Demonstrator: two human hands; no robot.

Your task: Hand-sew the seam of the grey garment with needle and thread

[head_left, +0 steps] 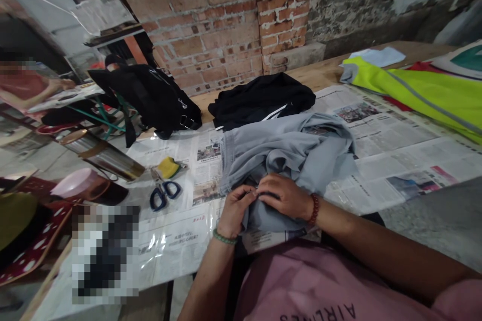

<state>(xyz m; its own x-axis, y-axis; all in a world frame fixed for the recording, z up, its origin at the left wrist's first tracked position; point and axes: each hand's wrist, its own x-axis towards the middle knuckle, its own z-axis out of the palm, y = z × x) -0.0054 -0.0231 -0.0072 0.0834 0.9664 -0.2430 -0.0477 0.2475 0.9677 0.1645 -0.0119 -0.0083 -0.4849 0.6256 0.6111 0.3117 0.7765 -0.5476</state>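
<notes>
A crumpled grey garment (256,145) lies in front of me on the newspaper-covered table, its lower part hanging toward my lap. My left hand (235,208), with a green bead bracelet, pinches the garment's near edge between thumb and fingers. Close against it, my right hand (284,195), wearing a red bead bracelet, is also closed on the cloth. The fingertips of both hands nearly meet; any small thing between them is hidden. Beyond the grey cloth sits a folded black garment (259,98) with white stripes.
Scissors (163,193) with dark blue handles and a yellow item (168,167) lie to the left, near a metal flask (103,155) and a pink-topped mug (90,185). A black bag (150,98) stands behind. Rightward are a neon yellow garment (425,90) and an iron (461,62). Another person (32,85) sits far left.
</notes>
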